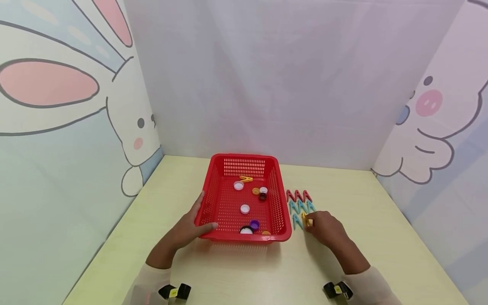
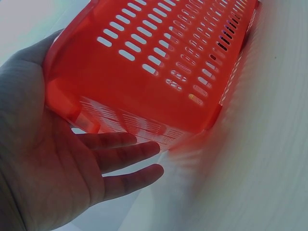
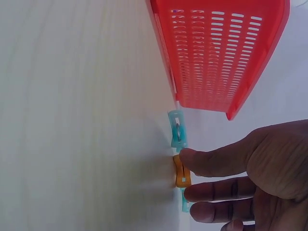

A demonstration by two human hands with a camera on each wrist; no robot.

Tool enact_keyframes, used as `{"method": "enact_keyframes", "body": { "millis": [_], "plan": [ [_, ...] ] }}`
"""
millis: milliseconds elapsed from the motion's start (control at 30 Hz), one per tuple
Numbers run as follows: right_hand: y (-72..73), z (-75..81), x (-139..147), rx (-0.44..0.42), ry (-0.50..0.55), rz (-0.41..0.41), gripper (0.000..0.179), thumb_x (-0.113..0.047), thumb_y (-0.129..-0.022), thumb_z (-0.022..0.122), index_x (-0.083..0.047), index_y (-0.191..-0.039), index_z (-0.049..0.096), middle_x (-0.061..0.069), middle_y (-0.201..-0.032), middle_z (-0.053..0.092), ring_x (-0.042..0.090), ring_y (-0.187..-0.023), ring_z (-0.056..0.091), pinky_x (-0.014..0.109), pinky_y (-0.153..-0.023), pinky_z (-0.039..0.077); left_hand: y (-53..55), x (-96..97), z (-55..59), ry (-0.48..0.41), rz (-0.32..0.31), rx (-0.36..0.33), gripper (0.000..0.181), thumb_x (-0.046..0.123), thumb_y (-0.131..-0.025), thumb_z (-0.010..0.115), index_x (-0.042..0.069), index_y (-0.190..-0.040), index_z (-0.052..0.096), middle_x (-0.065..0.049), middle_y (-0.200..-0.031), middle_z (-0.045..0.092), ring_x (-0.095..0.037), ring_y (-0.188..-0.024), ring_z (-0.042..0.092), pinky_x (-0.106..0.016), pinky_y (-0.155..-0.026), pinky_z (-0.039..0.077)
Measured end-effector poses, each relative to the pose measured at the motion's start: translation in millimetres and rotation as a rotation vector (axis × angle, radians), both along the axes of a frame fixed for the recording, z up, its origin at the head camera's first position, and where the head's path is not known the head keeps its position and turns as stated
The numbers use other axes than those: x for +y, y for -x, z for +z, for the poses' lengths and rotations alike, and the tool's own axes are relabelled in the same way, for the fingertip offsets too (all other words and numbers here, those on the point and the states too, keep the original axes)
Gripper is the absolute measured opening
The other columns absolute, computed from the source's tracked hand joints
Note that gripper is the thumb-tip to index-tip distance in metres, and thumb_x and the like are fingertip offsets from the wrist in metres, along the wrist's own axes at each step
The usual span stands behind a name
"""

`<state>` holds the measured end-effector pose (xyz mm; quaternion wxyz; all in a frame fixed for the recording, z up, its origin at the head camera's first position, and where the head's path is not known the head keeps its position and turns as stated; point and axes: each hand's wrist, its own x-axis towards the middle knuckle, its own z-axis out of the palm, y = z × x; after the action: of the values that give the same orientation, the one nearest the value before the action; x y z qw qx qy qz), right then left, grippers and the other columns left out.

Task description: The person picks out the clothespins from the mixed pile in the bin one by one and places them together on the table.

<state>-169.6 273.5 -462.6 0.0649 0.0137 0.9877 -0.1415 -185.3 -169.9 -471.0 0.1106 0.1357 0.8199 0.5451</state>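
My left hand [image 1: 187, 231] holds the front left corner of a red plastic basket [image 1: 284, 231], thumb over the rim and the other fingers along the outside. Inside lie a yellow clothespin [image 1: 246, 179] and several bottle caps, among them a white cap [image 1: 245, 209] and a purple cap [image 1: 254, 224]. To the basket's right, my right hand [image 1: 325, 228] pinches a yellow clothespin [image 3: 182, 172] between thumb and fingers, low at the table. Just left of it lies a teal clothespin [image 1: 297, 222]. Beyond are a row of teal clothespins [image 1: 301, 206] and a row of red clothespins [image 1: 298, 195].
The pale wooden table [image 1: 381, 237] reaches back to a plain light curtain [image 1: 267, 84]. Cartoon-printed side walls, one with a rabbit [image 1: 129, 123], flank it left and right. Each wrist wears a black strap with a small device.
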Motion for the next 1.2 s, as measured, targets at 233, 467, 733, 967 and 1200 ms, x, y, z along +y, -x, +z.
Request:
{"method": "enact_keyframes", "body": {
  "millis": [233, 467, 733, 967, 1200],
  "plan": [
    [-3.4, 12.1, 5.0, -0.006, -0.010, -0.010, 0.050, -0.022, -0.092, 0.088, -0.003, -0.137, 0.074, 0.011, -0.101, 0.078, 0.020, -0.079, 0.063, 0.036, -0.064, 0.059, 0.1, 0.0, 0.5, -0.006, -0.001, -0.007, 0.132, 0.031, -0.083, 0.094, 0.027, -0.177, 0.001, -0.017, -0.163, 0.044, -0.040, -0.146, 0.050, -0.047, -0.096, 0.068],
    [-5.3, 30.0, 5.2, 0.046, 0.003, 0.023, 0.053, -0.019, -0.092, 0.088, -0.003, -0.140, 0.072, 0.011, -0.102, 0.077, 0.021, -0.084, 0.067, 0.037, -0.064, 0.061, 1.6, 1.0, 1.7, -0.014, -0.007, -0.004, 0.131, 0.031, -0.083, 0.093, 0.027, -0.177, 0.001, -0.017, -0.163, 0.043, -0.040, -0.146, 0.050, -0.047, -0.096, 0.068],
    [1.4, 50.0, -13.7, 0.091, -0.011, 0.075, 0.050, -0.018, -0.092, 0.088, -0.002, -0.138, 0.074, 0.011, -0.101, 0.077, 0.023, -0.086, 0.068, 0.040, -0.066, 0.062, 2.3, -0.7, -2.5, -0.025, -0.017, 0.008, 0.130, 0.029, -0.085, 0.092, 0.027, -0.177, 0.000, -0.019, -0.165, 0.041, -0.043, -0.147, 0.049, -0.048, -0.096, 0.068],
    [10.8, 75.5, -40.7, 0.171, -0.041, 0.126, 0.038, -0.020, -0.092, 0.089, -0.006, -0.126, 0.079, 0.012, -0.106, 0.079, 0.025, -0.090, 0.073, 0.042, -0.067, 0.066, 1.3, -0.3, -2.2, -0.034, -0.017, 0.004, 0.131, 0.030, -0.085, 0.092, 0.029, -0.177, -0.001, -0.018, -0.165, 0.042, -0.043, -0.147, 0.049, -0.048, -0.096, 0.068],
    [23.1, 89.4, -62.3, 0.220, -0.101, 0.177, 0.044, -0.023, -0.093, 0.088, -0.004, -0.131, 0.078, 0.017, -0.117, 0.080, 0.031, -0.098, 0.077, 0.047, -0.076, 0.070, 2.4, 0.9, -0.9, -0.039, -0.018, 0.000, 0.130, 0.029, -0.084, 0.092, 0.029, -0.177, 0.000, -0.018, -0.164, 0.043, -0.042, -0.146, 0.050, -0.048, -0.096, 0.068]
  ]
}}
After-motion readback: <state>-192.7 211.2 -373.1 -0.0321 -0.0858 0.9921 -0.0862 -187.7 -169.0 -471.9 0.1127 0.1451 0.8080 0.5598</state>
